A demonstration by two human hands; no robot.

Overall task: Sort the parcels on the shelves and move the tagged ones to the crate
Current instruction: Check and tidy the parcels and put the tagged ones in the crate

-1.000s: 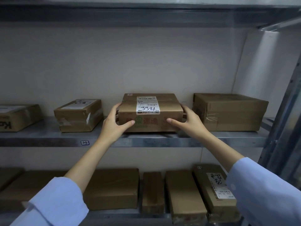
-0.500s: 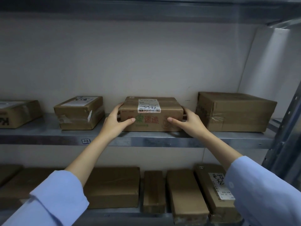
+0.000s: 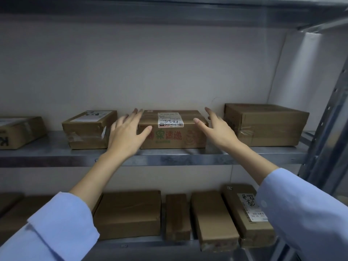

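A brown cardboard parcel (image 3: 172, 135) with a white handwritten label and red and green print sits in the middle of the upper metal shelf (image 3: 169, 157), against the back wall. My left hand (image 3: 127, 133) hovers at its left end with fingers spread and straight, thumb near the front face. My right hand (image 3: 216, 129) is at its right end, fingers straight, thumb over the top front edge. Neither hand grips the parcel. No crate is in view.
On the upper shelf a labelled box (image 3: 88, 129) stands left of the parcel, another box (image 3: 18, 131) at the far left, a larger taped box (image 3: 263, 125) on the right. Several flat parcels lie on the lower shelf; one (image 3: 246, 213) has a label. A steel upright (image 3: 327, 129) stands right.
Both hands have let go of the middle parcel and opened, fingers now spread beside its ends. The parcel has been pushed back on the shelf toward the wall.
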